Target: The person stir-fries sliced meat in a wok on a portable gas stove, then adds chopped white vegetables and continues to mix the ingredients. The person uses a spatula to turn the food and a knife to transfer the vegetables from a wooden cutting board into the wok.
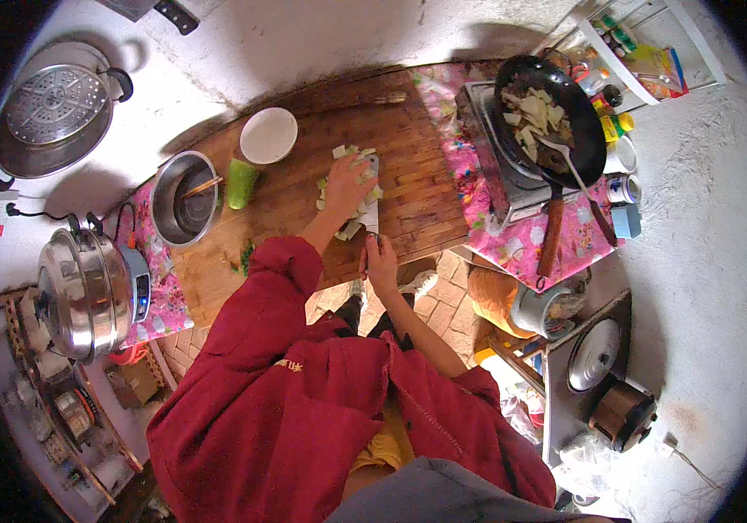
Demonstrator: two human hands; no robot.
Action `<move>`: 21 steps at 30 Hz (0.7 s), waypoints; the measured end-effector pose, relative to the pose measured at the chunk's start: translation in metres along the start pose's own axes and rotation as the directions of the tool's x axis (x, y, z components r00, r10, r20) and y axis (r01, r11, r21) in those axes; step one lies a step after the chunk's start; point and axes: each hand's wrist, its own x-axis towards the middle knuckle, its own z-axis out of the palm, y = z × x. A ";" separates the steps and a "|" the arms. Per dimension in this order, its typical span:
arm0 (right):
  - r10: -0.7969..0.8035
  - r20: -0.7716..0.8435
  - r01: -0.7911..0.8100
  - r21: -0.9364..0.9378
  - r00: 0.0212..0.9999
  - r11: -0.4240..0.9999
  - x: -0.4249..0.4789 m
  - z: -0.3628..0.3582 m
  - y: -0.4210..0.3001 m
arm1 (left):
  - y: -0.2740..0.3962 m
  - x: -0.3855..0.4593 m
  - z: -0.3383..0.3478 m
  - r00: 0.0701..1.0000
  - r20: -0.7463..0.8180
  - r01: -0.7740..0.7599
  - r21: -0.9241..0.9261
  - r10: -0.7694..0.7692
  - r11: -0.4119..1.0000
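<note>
My left hand (349, 184) lies over chopped pale green vegetable pieces (348, 230) on the wooden cutting board (413, 196). Its fingers curve down among them; whether they grip any is hidden. In my right hand (381, 263), at the board's front edge, is the handle of a kitchen knife. The knife's broad blade (371, 221) lies flat under some pieces, partly covered by my left hand. Further left on the board stand a chunk of green gourd-like vegetable (241, 184) and a white bowl (269, 136). Green scraps (246, 259) lie near the front.
At right, a black wok (511, 78) holds cut food and a spatula (569, 160); its wooden handle (550, 235) juts forward. A steel basin (174, 163) with chopsticks (203, 187) and a steel steamer (79, 297) stand left. Seasoning containers (617, 125) line the right wall.
</note>
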 end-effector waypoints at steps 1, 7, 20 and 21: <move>0.004 0.020 -0.004 0.010 1.000 1.000 0.000 -0.002 -0.006 | 0.000 0.004 -0.001 0.999 0.025 0.020 0.016 -0.020 1.000; -0.063 0.102 0.047 0.157 0.993 0.986 -0.005 -0.014 -0.062 | 0.064 0.048 -0.036 0.996 -0.041 -0.070 0.217 0.081 0.974; -0.421 -0.253 0.352 -0.275 0.871 0.895 0.010 -0.158 -0.331 | 0.337 0.252 0.006 0.945 -0.154 -0.324 -0.344 0.287 0.881; -0.470 -0.272 0.306 -0.477 0.840 0.824 0.012 -0.175 -0.349 | 0.348 0.261 0.013 0.955 -0.080 -0.293 -0.382 0.285 0.877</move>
